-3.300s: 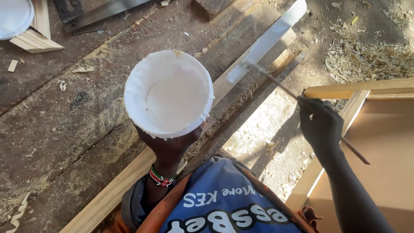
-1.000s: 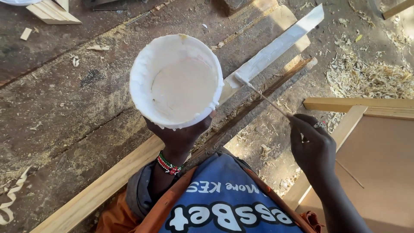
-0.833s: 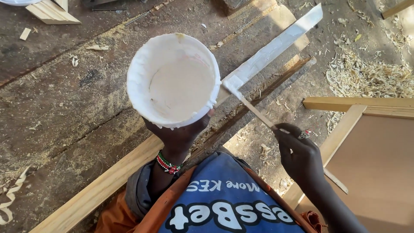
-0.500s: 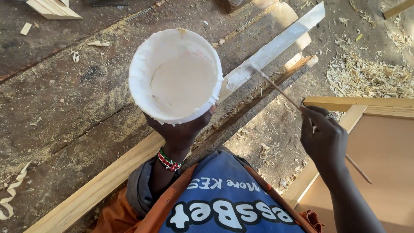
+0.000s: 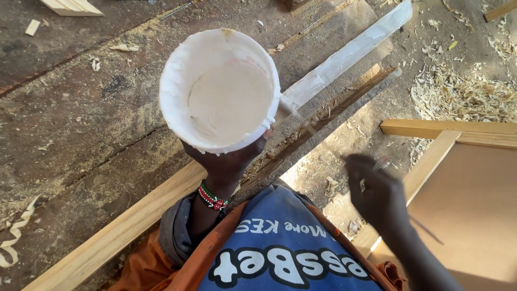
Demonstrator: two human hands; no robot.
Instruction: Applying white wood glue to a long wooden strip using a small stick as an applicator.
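Harsh sunlight upper right, foreground shaded; right hand (image 5: 376, 189) motion-blurred.

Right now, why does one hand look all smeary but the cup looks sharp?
In the head view, the right hand and its thin stick are motion-blurred; the white cup in the left hand is crisp. Sun lights the wood shavings, while the workbench sits in shade.

right hand (image 5: 375, 195): drawn back toward body, blurred | brush (image 5: 301, 122) tip: nearer tub (image 5: 219, 89), lower on painted strip (image 5: 344, 56)
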